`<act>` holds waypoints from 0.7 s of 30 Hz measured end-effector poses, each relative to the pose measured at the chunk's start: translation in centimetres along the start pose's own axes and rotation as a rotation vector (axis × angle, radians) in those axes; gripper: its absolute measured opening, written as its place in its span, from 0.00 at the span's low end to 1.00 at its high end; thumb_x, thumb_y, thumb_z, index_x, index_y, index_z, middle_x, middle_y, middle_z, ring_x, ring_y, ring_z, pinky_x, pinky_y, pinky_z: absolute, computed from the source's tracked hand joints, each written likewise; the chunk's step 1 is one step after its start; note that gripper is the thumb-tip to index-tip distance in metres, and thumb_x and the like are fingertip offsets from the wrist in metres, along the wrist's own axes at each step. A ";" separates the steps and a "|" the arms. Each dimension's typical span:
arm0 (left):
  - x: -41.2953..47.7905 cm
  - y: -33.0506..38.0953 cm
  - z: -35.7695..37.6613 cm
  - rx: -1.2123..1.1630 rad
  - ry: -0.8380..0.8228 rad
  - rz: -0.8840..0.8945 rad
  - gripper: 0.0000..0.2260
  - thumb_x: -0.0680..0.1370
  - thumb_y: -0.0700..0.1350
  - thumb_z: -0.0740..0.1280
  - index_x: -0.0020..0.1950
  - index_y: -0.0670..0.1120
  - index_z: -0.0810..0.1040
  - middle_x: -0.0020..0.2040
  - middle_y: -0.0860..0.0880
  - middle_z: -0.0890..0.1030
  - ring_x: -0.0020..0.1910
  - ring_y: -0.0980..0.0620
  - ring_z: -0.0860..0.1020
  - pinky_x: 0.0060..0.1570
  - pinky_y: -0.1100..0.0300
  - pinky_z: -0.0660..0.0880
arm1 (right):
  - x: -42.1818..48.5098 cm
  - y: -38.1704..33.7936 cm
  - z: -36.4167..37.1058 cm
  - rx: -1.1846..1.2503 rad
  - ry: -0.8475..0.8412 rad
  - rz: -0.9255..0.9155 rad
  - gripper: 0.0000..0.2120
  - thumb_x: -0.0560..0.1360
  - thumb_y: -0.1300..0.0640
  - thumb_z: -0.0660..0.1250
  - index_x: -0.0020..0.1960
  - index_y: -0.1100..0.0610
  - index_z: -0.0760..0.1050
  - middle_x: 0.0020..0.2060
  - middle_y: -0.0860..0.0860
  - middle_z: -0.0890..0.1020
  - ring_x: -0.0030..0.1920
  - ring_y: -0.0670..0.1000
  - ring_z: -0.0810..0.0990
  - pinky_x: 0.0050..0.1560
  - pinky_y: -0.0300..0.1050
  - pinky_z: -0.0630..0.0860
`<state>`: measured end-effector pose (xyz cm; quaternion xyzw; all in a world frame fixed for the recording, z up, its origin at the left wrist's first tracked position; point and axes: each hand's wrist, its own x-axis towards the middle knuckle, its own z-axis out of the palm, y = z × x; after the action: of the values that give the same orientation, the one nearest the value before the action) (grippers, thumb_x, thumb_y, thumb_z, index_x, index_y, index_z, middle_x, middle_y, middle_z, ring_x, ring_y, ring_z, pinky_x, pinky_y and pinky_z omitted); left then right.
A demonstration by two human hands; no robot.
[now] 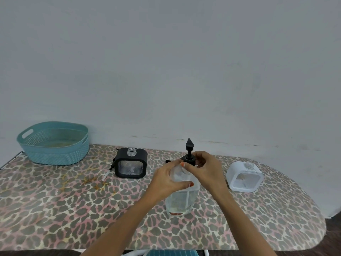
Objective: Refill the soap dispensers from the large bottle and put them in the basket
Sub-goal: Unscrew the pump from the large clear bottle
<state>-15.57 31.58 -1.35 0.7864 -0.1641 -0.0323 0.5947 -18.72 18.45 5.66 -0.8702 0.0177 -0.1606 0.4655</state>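
Tabletop (55,209) in a leopard-print cover, seen from above, set against a plain pale wall (166,61).

Near the middle, standing upright: large clear bottle (181,198), partly filled with clear liquid, a pale dip tube visible inside, topped by a black pump (189,150) rising above both hands.

Round the bottle's shoulder, left hand (166,180): thumb across the near face, fingers curled over the far side, gripping firmly. At the neck, right hand (204,169): fingers and thumb curled in, pinching the pump's black collar.

Left of the bottle and a little farther back: black dispenser (131,163), square with a clear window facing near, upright, glass neck open on top. Just left of it, lying flat on the cover and partly hidden behind it: loose pump (110,170), black with a pale tube.

Right of the bottle and apart from it: white dispenser (243,177), the same square shape with a clear window and a clear neck on top; open or capped, impossible to tell.

At the far left, by the wall: teal basket (53,143) with a woven pattern and cut-out handles, well apart from both dispensers and the bottle.

Just behind the left hand: small dark object (168,161), too hidden to identify.

At the near edge, below the table: strip of teal material (171,253).
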 end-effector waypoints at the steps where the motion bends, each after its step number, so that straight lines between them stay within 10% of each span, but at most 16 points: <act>1: 0.0 0.0 0.0 -0.015 0.003 -0.011 0.37 0.56 0.60 0.76 0.63 0.53 0.73 0.59 0.54 0.79 0.58 0.57 0.77 0.61 0.53 0.74 | 0.1 -0.3 -0.3 0.008 0.018 -0.009 0.14 0.67 0.56 0.74 0.51 0.57 0.77 0.36 0.42 0.78 0.37 0.39 0.75 0.36 0.23 0.69; 10: 0.0 -0.1 0.1 -0.052 0.013 -0.012 0.35 0.54 0.61 0.77 0.59 0.57 0.74 0.60 0.54 0.78 0.59 0.55 0.76 0.61 0.50 0.74 | 0.9 -3.8 -4.9 0.195 0.200 -0.067 0.13 0.67 0.54 0.75 0.51 0.54 0.80 0.42 0.50 0.83 0.44 0.50 0.81 0.48 0.41 0.78; 21: -0.2 0.4 -0.1 -0.064 0.024 0.019 0.27 0.59 0.50 0.80 0.52 0.64 0.72 0.59 0.54 0.78 0.59 0.55 0.76 0.63 0.50 0.73 | 0.7 -6.2 -9.8 0.481 0.323 -0.114 0.07 0.68 0.59 0.73 0.46 0.54 0.79 0.41 0.47 0.83 0.39 0.39 0.80 0.39 0.25 0.73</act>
<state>-15.79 31.60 -0.96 0.7657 -0.1631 -0.0225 0.6218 -21.63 13.95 15.90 -0.6976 0.0043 -0.3225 0.6398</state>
